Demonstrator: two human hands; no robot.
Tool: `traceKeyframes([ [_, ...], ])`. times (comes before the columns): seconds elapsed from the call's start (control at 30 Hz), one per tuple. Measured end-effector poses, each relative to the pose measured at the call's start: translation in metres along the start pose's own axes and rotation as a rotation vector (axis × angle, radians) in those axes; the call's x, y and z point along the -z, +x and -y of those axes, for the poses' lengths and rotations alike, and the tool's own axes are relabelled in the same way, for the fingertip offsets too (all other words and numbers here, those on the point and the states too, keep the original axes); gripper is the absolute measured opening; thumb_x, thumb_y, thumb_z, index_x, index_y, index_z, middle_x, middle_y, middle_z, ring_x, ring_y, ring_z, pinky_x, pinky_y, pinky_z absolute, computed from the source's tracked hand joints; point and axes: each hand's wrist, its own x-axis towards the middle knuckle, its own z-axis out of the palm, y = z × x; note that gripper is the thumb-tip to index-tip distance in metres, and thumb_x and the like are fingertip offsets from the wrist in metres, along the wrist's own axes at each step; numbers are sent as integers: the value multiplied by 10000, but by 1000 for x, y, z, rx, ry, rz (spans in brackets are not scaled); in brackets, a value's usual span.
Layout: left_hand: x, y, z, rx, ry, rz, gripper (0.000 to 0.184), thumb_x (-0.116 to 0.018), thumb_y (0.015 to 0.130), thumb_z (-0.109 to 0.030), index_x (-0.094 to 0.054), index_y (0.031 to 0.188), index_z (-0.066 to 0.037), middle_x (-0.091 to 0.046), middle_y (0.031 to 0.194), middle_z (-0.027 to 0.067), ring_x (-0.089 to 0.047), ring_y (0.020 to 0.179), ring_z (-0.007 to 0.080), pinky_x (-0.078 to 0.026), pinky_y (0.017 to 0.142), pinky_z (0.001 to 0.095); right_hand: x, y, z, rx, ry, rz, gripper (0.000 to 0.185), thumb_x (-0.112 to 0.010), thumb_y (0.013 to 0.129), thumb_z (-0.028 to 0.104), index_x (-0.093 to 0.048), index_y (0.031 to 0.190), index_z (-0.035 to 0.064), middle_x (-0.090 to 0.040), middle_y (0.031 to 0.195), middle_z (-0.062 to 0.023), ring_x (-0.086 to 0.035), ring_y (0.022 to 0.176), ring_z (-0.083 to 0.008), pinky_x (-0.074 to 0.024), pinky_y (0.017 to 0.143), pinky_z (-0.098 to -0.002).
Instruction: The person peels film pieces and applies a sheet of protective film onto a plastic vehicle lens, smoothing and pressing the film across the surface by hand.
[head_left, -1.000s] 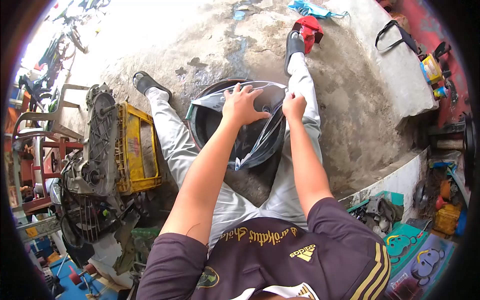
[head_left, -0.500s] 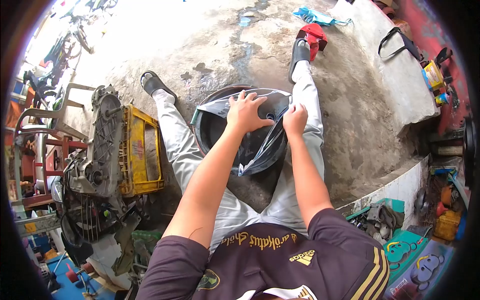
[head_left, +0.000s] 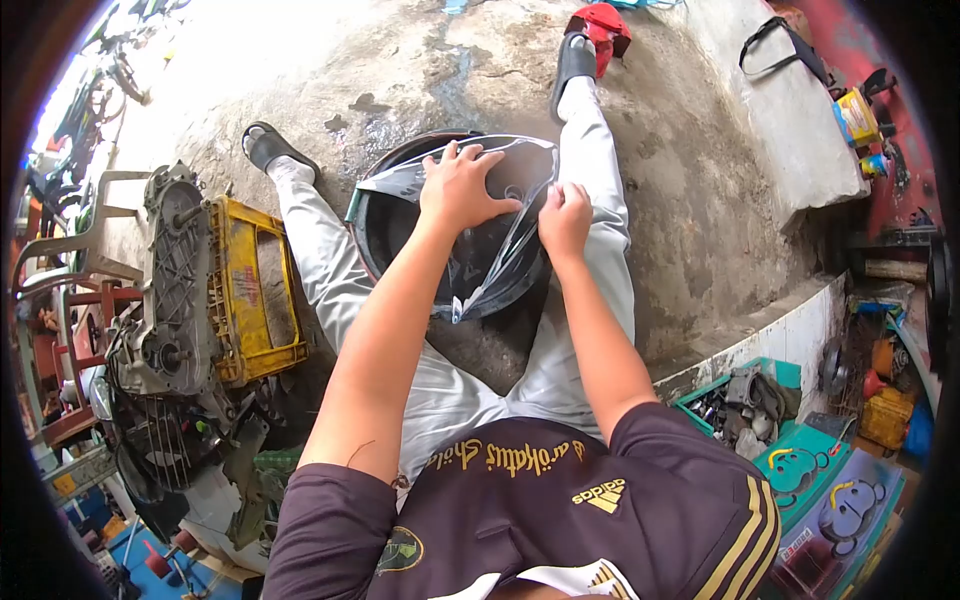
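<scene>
A glossy panel (head_left: 520,160) with pale, shiny edges lies tilted over a round black basin (head_left: 385,235) between the legs. My left hand (head_left: 463,188) rests on the panel's upper part, fingers spread and thumb pointing right. At the panel's right edge, my right hand (head_left: 565,215) is closed, its fingers curled against the rim; the fingertips are partly hidden. The panel narrows to a point near the basin's front rim. Dark water or shadow fills the basin, and its bottom cannot be made out.
On the left stand a yellow crate (head_left: 240,300), a metal engine casing (head_left: 180,270) and a chair (head_left: 95,230). A red object (head_left: 605,30) lies by the right foot. Teal trays with parts (head_left: 745,400) sit at lower right, beside a low tiled wall (head_left: 790,335).
The whole view has shifted, so the basin and both hands appear higher and further left. Against the panel, both hands have kept nearly the same places.
</scene>
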Motion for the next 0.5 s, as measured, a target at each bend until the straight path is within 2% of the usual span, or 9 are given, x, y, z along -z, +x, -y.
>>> traceKeyframes([
  [0.07,-1,0,-1,-4,5,6,919,-835,678,-705,-629,1445,-243,-553,1531,117,-420,1481,415,-309,1168,680,-12,24,-5,20,-18,-39,119,-637,929,90,-679,878,-9,-677,924,-203,-638,915,-414,-507,836,-490],
  [0.23,0,1,0,1,11,8,925,-836,681,-700,-616,1455,-243,-545,1538,112,-407,1490,408,-295,1178,684,-20,65,-12,-148,66,41,151,-611,898,63,-671,792,-26,-679,839,-241,-660,815,-436,-508,755,-504],
  [0.3,5,0,-3,12,6,20,927,-835,681,-701,-615,1455,-241,-542,1542,112,-404,1492,407,-291,1180,686,-12,52,-12,-134,72,70,136,-611,908,65,-680,829,-22,-674,854,-234,-654,837,-437,-508,774,-505],
  [0.37,5,0,-2,23,0,42,929,-834,681,-703,-613,1456,-238,-538,1546,112,-401,1494,407,-288,1181,688,-4,27,-15,8,30,51,124,-622,923,74,-675,863,-20,-669,886,-224,-646,879,-435,-505,803,-505],
  [0.47,-3,0,0,9,0,16,931,-830,680,-708,-616,1452,-234,-531,1553,109,-397,1497,407,-289,1180,688,14,-10,-3,-24,78,100,117,-619,944,67,-646,862,-11,-657,925,-197,-625,926,-420,-492,844,-501],
  [0.5,-3,-1,0,8,7,2,919,-827,688,-705,-624,1443,-224,-540,1548,94,-391,1502,395,-293,1175,662,13,-10,-4,-28,77,100,117,-619,944,67,-646,862,-11,-657,925,-197,-625,926,-420,-492,844,-501],
])
